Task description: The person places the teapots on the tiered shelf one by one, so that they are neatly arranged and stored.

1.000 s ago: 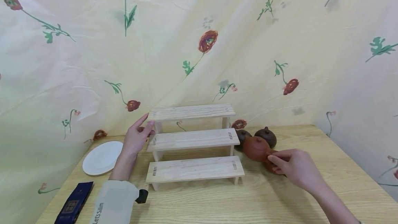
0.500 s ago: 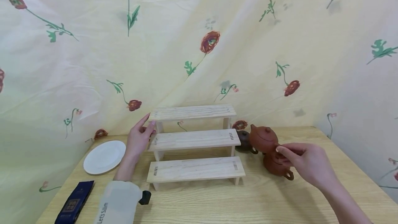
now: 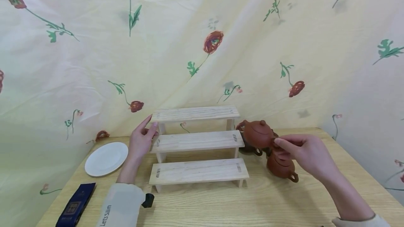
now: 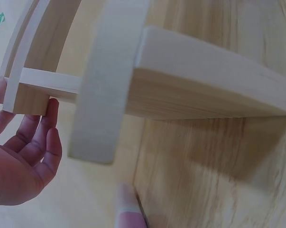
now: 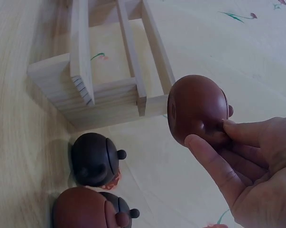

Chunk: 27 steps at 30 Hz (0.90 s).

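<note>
A three-step wooden display stand (image 3: 199, 171) occupies the middle of the table. At the left end of its top step, my left hand (image 3: 140, 142) holds the board, fingers and thumb on either side of the wood (image 4: 32, 97) in the left wrist view. My right hand (image 3: 307, 155) pinches a reddish-brown clay teapot (image 3: 257, 134) by its handle, raised beside the stand's right end with the lid on. In the right wrist view the teapot's underside (image 5: 192, 107) shows. Below it, a second reddish-brown teapot (image 3: 280, 167) rests on the table.
Two dark teapots, one nearer the stand (image 5: 91, 160) and one partly hidden (image 5: 120, 203), stand by the red one. At the left lie a white plate (image 3: 106, 159) and a dark blue packet (image 3: 75, 205). A floral cloth (image 3: 176, 45) hangs behind the table.
My right hand has raised the reddish-brown teapot from among the others, first to the right, then up and back left toward the stand. The left hand stays on the top step.
</note>
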{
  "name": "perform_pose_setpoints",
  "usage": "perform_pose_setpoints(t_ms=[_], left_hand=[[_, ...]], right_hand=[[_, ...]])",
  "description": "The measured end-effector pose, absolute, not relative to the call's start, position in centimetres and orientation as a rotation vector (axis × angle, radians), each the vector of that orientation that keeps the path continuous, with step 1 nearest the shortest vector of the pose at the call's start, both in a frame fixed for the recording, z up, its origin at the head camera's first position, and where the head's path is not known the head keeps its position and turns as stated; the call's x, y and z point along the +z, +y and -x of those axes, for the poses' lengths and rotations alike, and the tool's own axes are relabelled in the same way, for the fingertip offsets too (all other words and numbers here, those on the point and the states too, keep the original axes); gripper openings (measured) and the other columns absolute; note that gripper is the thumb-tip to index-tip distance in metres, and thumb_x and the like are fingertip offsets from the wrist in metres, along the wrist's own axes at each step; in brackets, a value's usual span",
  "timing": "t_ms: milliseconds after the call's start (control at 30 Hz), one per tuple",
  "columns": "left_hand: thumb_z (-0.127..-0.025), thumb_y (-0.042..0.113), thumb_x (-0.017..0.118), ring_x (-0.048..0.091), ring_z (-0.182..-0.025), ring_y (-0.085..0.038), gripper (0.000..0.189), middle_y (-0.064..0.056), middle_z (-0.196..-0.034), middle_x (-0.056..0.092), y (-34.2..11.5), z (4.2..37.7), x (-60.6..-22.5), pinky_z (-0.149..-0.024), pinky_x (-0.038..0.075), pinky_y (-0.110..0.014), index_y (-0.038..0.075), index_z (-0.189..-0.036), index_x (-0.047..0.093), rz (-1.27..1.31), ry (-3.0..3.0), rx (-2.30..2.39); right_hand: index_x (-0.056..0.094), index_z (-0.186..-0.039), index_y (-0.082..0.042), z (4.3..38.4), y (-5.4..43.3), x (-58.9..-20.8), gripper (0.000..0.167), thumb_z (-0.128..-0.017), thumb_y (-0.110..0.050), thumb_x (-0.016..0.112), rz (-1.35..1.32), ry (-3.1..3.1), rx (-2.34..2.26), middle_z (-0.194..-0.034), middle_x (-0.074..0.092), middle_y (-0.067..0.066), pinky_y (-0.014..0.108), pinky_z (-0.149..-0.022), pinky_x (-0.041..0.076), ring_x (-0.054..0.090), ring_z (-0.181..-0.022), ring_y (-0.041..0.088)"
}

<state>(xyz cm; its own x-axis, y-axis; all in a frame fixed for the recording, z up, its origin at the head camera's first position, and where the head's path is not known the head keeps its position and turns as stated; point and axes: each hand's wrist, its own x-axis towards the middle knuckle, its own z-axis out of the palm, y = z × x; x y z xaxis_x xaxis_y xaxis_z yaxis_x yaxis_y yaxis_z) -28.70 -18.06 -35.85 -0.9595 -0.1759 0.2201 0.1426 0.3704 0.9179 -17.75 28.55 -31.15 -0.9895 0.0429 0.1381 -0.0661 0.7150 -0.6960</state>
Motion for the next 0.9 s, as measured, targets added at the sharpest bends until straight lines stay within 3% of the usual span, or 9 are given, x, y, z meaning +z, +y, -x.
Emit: perform_pose_setpoints(t_ms=[167,300,900], left_hand=[[-0.106,0.044,0.063,0.065,-0.078,-0.004,0.057,0.001,-0.084,0.074,-18.0,28.8,-36.2,-0.065,0.044,-0.023,0.025,-0.159,0.051,-0.013,-2.327,-1.627],[-0.107,0.043,0.063,0.064,-0.076,-0.004,0.056,0.001,-0.083,0.074,-18.0,28.9,-36.4,-0.062,0.043,-0.023,0.024,-0.158,0.051,-0.013,-2.317,-1.614],[-0.107,0.043,0.062,0.061,-0.078,-0.009,0.056,-0.006,-0.088,0.075,-18.2,29.1,-36.6,-0.065,0.044,-0.024,0.024,-0.158,0.051,0.003,-2.317,-1.608]], right_hand=[[0.071,-0.134,0.001,18.6,28.0,-30.4,0.048,-0.105,-0.037,0.068,-0.062,-2.699,1.469,-0.102,0.082,0.007,0.017,-0.083,0.057,0.081,-0.088,0.016],[0.068,-0.134,0.006,19.2,27.4,-30.3,0.046,-0.106,-0.029,0.068,-0.103,-2.650,1.583,-0.104,0.082,0.008,0.022,-0.082,0.061,0.081,-0.086,0.014],[0.071,-0.130,0.008,21.8,26.3,-30.0,0.042,-0.104,-0.026,0.070,-0.185,-2.644,1.655,-0.102,0.082,0.005,0.030,-0.082,0.064,0.080,-0.088,0.015]])
